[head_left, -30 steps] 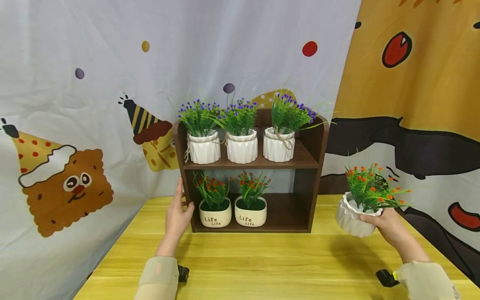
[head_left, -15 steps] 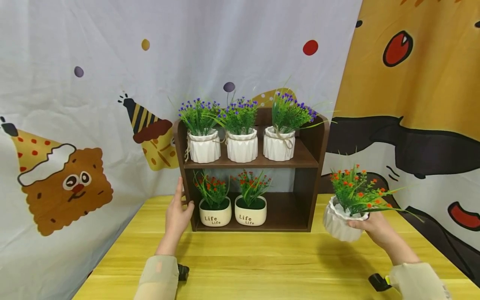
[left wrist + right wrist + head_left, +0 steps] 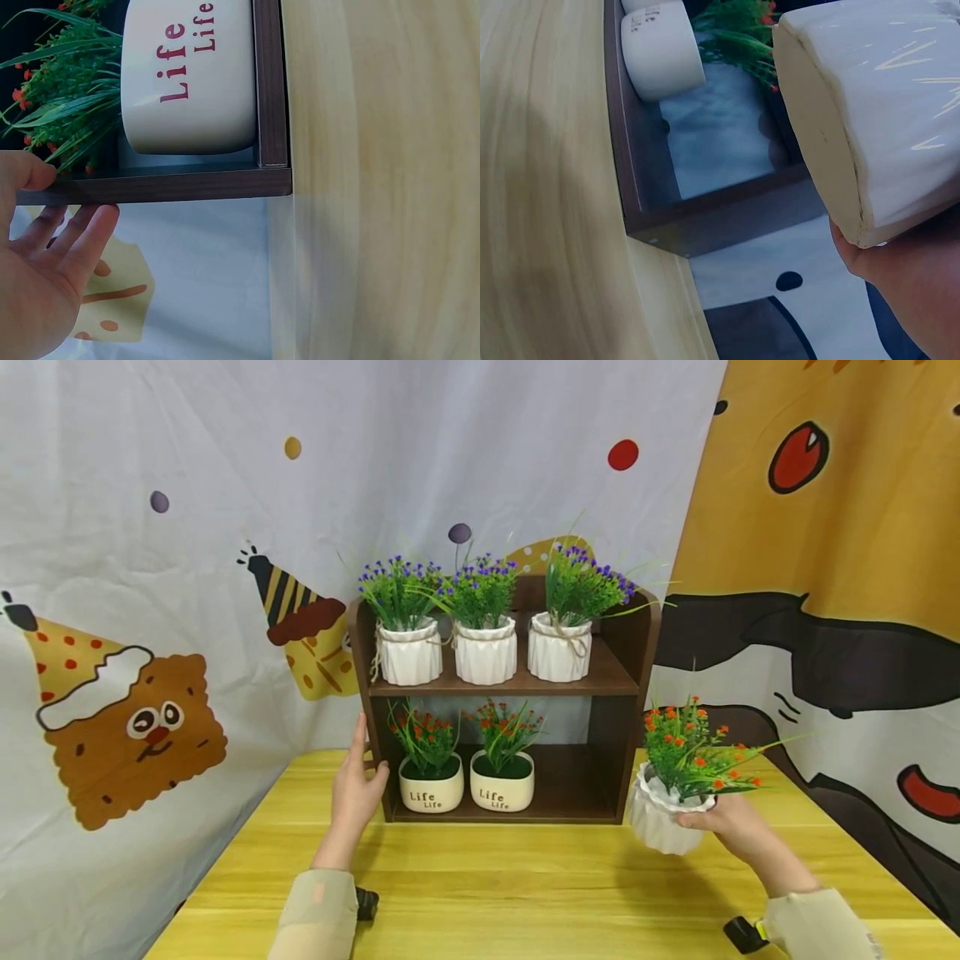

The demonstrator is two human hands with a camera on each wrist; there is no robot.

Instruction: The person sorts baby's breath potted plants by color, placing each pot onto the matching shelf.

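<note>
My left hand (image 3: 356,797) holds the left side panel of a dark brown two-tier shelf (image 3: 502,689), thumb at the front edge and fingers along the outside (image 3: 88,244). To the right of the shelf, my right hand (image 3: 738,831) grips a white ribbed flowerpot (image 3: 663,818) with orange artificial flowers, thumb near its rim. The flowerpot is tilted and above the table; its pale base (image 3: 821,139) shows in the right wrist view. Two cream "Life" pots (image 3: 431,789) with red flowers stand on the lower tier, at its left and middle.
Three white pots (image 3: 483,656) with purple flowers and twine line the upper tier. The shelf stands on a yellow wood-grain table (image 3: 510,885). Behind hangs a printed cloth (image 3: 187,435) with cartoon figures.
My right hand has moved left and slightly down with the orange-flowered pot, closer to the shelf's right side. The left hand stays at the left panel.
</note>
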